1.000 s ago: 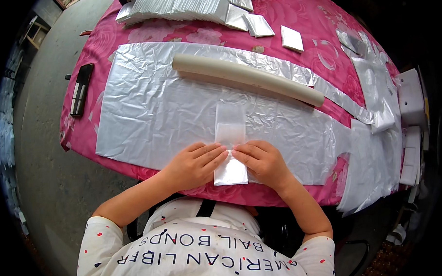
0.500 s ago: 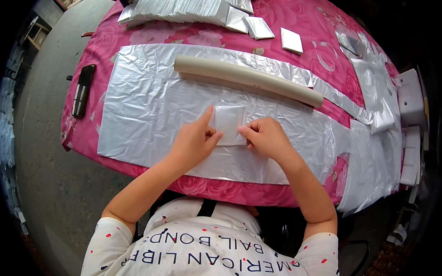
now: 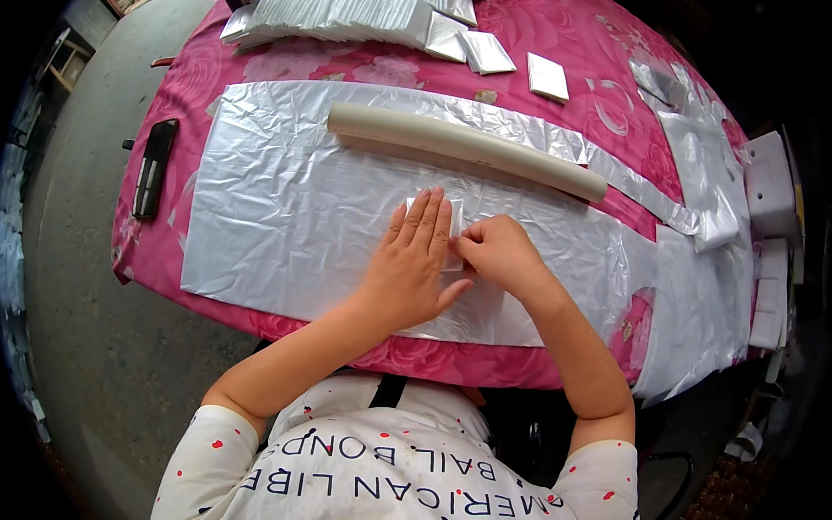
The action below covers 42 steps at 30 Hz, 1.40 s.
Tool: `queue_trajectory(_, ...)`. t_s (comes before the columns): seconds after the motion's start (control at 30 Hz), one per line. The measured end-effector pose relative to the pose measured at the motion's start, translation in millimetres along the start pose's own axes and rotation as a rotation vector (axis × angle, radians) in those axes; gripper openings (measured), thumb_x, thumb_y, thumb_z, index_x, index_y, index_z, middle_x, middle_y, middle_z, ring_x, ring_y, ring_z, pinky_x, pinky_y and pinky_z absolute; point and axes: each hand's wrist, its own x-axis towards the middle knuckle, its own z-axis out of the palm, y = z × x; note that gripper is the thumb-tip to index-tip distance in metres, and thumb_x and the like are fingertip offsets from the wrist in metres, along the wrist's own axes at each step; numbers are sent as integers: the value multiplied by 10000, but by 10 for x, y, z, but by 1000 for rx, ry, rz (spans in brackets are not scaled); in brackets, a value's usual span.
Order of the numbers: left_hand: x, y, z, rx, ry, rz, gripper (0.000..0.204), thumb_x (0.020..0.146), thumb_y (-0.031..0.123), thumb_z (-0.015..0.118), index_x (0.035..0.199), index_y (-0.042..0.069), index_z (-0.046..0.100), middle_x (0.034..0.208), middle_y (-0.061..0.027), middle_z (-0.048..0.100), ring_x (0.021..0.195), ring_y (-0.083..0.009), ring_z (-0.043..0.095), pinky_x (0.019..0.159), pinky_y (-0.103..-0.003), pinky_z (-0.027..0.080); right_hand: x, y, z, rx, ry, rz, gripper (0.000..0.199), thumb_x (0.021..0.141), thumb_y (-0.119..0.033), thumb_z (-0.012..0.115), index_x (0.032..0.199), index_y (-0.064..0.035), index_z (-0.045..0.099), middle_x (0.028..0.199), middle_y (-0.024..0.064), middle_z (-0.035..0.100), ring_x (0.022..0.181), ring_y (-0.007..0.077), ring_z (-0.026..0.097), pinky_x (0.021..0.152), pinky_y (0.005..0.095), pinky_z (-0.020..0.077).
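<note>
A: The left hand (image 3: pixel 414 264) lies flat, fingers spread and straight, palm down on a small folded foil square (image 3: pixel 452 232). It grips nothing; it only presses.

B: And the right hand (image 3: pixel 497 254)?

A: Curled, fingertips closed against the square's near right edge, just beside the left thumb. Whether it pinches the edge or only pushes on it, I cannot tell; the fingers hide the contact.

B: Where does the square lie?

A: Under both hands, on the big foil sheet (image 3: pixel 289 219), mostly covered by the left fingers.

B: What could go wrong?

A: I'd say the fold could creep. Foil on foil is slick, so if the flat hand eases off while the right one works the edge, the square may slide and crease crooked. Thin foil also tears if a nail digs in.

B: Anything farther out?

A: Just beyond the fingertips lies a long pale roll (image 3: pixel 466 150). A push away from the body could nudge it, and it may roll across the sheet. Well beyond it, small folded squares (image 3: pixel 548 78) and a foil stack (image 3: pixel 342 14) sit on the pink cloth (image 3: pixel 570 36). Far to the left of the hands, a black tool (image 3: pixel 152 166) lies near the table edge. To the right, loose foil (image 3: pixel 708 298) hangs over the edge; a drag of the forearm might pull the sheet askew.
</note>
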Motion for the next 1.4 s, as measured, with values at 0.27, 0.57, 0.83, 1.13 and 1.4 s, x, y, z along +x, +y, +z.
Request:
queue_trajectory(0.27,-15,-43,125,14,-67,1,1021,735,554,580,1372,-118,150,1447,-267,174,1372,-378,121,1110,-474,79,-114,22,92,-194,165,-99,217,663,-256,663,676,-43,631,619,109,623,583,269,605,567,354,476)
queue_trajectory(0.57,-60,-37,66,18,-71,4,1101,694,592,614,1384,-103,113,1450,-258,172,1363,-368,161,1113,-453,100,-517,204,-65,-147,156,-77,204,664,-197,699,756,-33,621,669,95,631,639,234,617,597,329,475)
queue_trajectory(0.83,-1060,-322,-461,94,-453,335,737,754,274,619,1339,-51,311,1437,-179,288,1340,-310,265,1096,-442,195,-787,303,200,224,-236,-229,260,742,-142,687,953,-2,628,780,92,635,689,160,600,645,277,481)
queue_trajectory(1.13,-1185,-87,-761,-1201,-439,-364,452,884,-27,393,1335,-19,391,1338,-128,457,1253,-194,396,1039,-325,287,-677,-115,605,205,-73,-895,405,716,-158,707,1096,-66,600,1060,121,594,995,279,552,865,359,435)
queue_trajectory(1.4,-1199,-179,-574,-1292,-435,-424,421,885,69,521,1297,19,452,1221,-92,542,1123,-142,489,962,-298,375,-524,-54,235,372,-99,-698,75,755,-42,674,823,-27,646,785,75,615,735,178,582,661,285,452)
